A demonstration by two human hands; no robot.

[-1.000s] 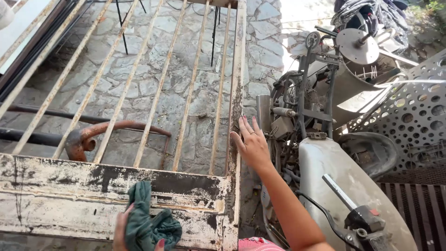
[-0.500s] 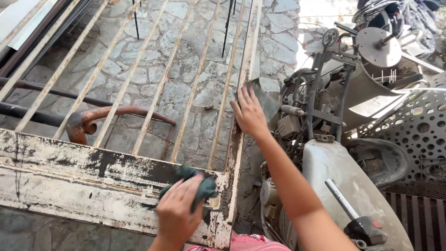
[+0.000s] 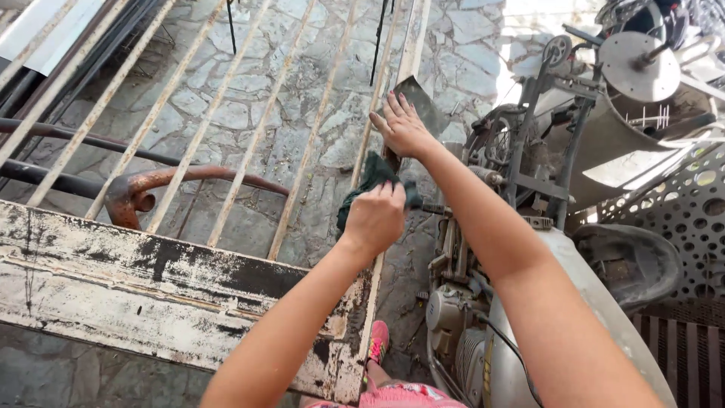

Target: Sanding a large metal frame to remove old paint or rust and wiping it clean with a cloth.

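A metal gate frame (image 3: 151,279) with worn white paint and several thin bars lies flat over a stone floor. My left hand (image 3: 375,217) grips a dark green rag (image 3: 368,183) and presses it against the gate's right side rail (image 3: 411,45). Just beyond it, my right hand (image 3: 402,127) rests flat on the same rail, fingers spread, holding nothing.
A rusty curved pipe (image 3: 181,181) and dark pipes (image 3: 75,140) lie under the bars at the left. A grey machine with an engine (image 3: 483,332), a wheel disc (image 3: 638,64) and a perforated metal panel (image 3: 691,204) stand close on the right. My pink shoe (image 3: 379,344) shows below.
My left hand has carried the rag from the gate's bottom panel up along the right rail to just below my right hand. The view has shifted slightly.
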